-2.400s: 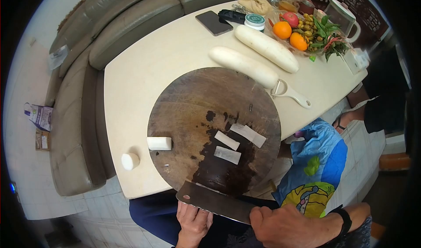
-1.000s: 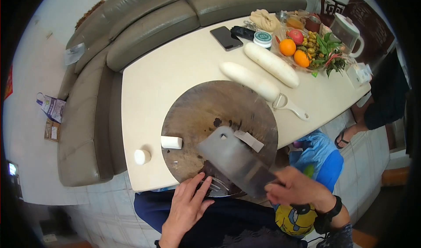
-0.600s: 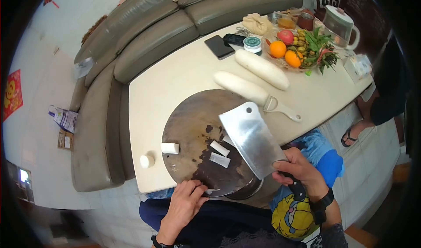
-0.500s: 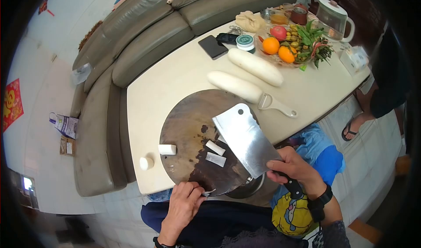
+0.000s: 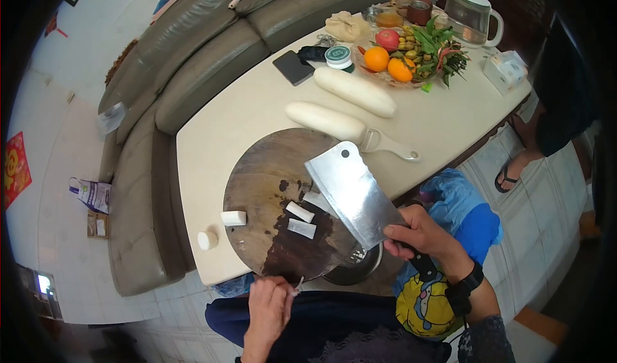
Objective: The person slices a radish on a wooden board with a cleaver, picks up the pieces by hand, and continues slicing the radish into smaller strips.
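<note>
My right hand (image 5: 418, 236) grips the black handle of a broad cleaver (image 5: 355, 196), its blade above the right part of the round wooden board (image 5: 257, 170). At the board's near edge, my left hand (image 5: 270, 302) is closed, with a thin pale strip (image 5: 298, 286) at its fingertips. Flat white pieces (image 5: 301, 228) lie mid-board, one partly behind the blade. A thicker white chunk (image 5: 233, 218) rests at the left rim. Beyond the board are two long white radishes (image 5: 357, 92) and a peeler (image 5: 392, 146).
On the cream table (image 5: 212, 138) are a round white piece (image 5: 207, 240), a phone (image 5: 293, 67), a jar, a fruit bowl with oranges (image 5: 376, 58), a glass kettle (image 5: 467, 16) and a tissue pack (image 5: 506, 72). A metal bowl (image 5: 353, 266) sits below the board. Another person's leg is at right.
The view has shifted, moving the table items left and up in the frame. My left hand is slightly lower against the board's edge; more of the piece beside the blade shows.
</note>
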{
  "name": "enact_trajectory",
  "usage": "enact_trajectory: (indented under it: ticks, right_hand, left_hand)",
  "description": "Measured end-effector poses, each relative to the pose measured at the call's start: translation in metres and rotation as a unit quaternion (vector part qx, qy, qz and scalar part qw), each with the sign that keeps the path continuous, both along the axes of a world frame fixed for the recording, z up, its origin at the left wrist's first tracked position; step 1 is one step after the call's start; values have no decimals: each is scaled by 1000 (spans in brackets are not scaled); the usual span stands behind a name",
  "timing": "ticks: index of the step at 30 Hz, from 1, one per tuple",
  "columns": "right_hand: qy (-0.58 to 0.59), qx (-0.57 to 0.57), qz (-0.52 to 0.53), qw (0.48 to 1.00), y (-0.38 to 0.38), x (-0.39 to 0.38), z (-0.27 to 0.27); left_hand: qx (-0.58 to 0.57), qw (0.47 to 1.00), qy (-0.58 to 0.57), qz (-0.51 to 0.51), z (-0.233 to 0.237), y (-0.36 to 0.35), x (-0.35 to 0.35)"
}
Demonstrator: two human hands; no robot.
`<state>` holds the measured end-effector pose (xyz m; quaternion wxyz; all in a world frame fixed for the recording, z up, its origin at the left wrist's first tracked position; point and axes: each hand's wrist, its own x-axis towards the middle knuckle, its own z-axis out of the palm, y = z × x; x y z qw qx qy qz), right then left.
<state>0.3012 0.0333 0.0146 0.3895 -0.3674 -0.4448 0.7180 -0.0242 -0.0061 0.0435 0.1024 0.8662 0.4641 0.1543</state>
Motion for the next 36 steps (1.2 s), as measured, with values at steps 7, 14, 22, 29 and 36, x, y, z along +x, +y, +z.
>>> enact_trajectory:
  ticks: [7, 14, 22, 29, 36]
  right_hand:
    - [-5, 10, -10, 1000, -1, 4, 1]
    - [9, 5, -1, 1000, -2, 4, 0]
    - [-8, 4, 7, 1000, -3, 5, -3]
    - [-20, 22, -31, 999, -4, 5, 4]
    - [-19, 2, -48, 999, -4, 0, 0]
  left_hand:
    - [-181, 972, -140, 52, -52, -32, 28]
    - [-271, 929, -204, 150, -149, -17, 40]
    - [-145, 973, -145, 110, -149, -10, 42]
    - [-242, 947, -211, 21, -19, -15, 60]
    - [19, 990, -132, 41, 4, 65, 51]
